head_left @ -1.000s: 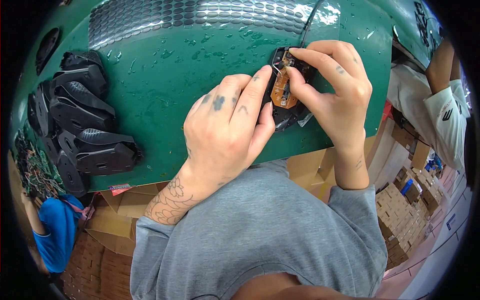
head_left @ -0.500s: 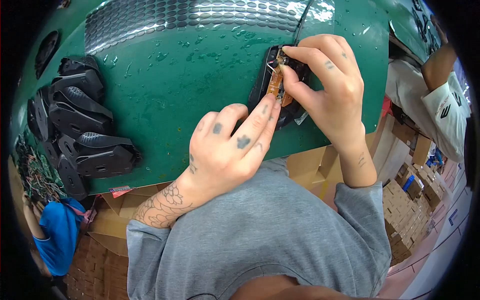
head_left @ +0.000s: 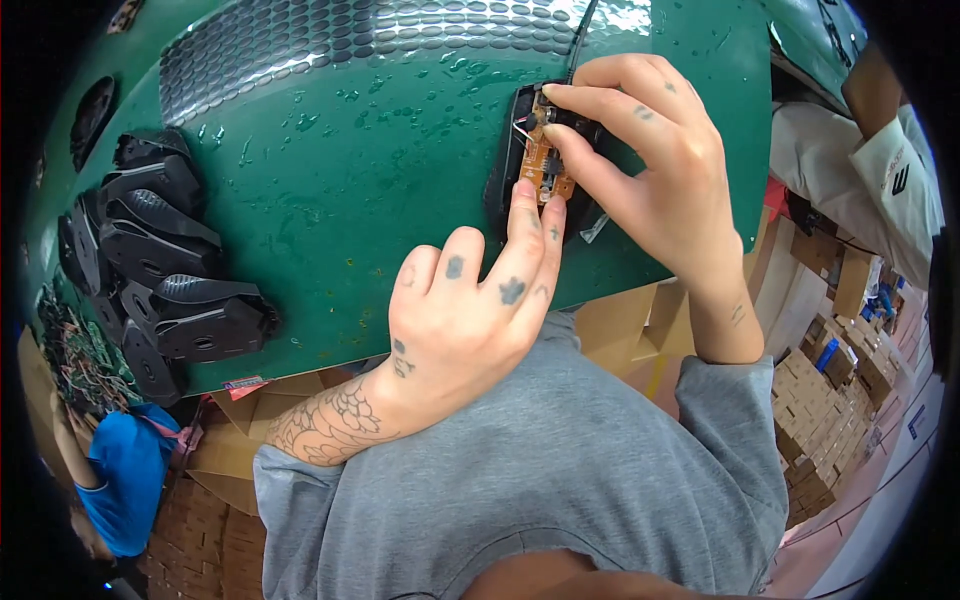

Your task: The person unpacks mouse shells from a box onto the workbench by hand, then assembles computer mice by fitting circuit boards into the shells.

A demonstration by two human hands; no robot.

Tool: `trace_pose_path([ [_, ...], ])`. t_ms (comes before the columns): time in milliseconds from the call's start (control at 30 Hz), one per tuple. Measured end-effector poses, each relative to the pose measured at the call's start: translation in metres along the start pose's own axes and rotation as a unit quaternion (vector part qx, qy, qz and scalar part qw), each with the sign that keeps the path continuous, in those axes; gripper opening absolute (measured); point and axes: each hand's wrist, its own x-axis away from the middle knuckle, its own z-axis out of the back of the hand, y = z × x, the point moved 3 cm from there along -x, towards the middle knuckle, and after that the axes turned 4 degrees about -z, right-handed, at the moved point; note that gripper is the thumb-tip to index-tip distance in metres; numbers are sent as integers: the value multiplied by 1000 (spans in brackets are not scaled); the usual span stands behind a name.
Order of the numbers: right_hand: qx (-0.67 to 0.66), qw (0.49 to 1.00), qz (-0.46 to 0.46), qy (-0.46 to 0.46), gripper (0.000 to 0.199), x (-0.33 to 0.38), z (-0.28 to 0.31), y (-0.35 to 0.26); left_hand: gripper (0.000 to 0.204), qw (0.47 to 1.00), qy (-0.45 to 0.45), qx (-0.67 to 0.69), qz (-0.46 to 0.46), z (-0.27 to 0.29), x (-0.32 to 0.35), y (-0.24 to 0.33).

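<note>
As viewed from above, observed nearest a grey shirt (head_left: 520, 450). Noted left hand (head_left: 470, 310) resting two fingertips, slightly apart, on the near end of an orange-brown circuit board (head_left: 533, 158), unclosed; cannot see its thumb. Noted right hand (head_left: 665, 170) touching the far end with thumb and forefinger, tips a little apart; cannot tell whether clamped there. Located the circuit board inside an open black mouse base (head_left: 503, 180), lying on a green table (head_left: 330, 200), with a dark cable (head_left: 581, 42) leading away from the far end. Found at left, well apart from both hands, a heap of black mouse shells (head_left: 205, 325). Recorded across the table a transparent sheet (head_left: 300, 45) bearing rows of dark ovals. Sighted beyond the right edge stacked cardboard cartons (head_left: 825, 425) and a co-worker's white sleeve (head_left: 895, 180).
</note>
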Motion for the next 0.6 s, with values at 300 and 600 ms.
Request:
trace_pose_path([
  [300, -71, 995, 9, -69, 37, -6, 12, 2, 49, 997, -17, -69, -9, -2, 2, 6],
  [600, -111, 994, -8, -15, 24, -5, 6, 2, 52, 996, -24, -91, 4, -8, -1, 9],
])
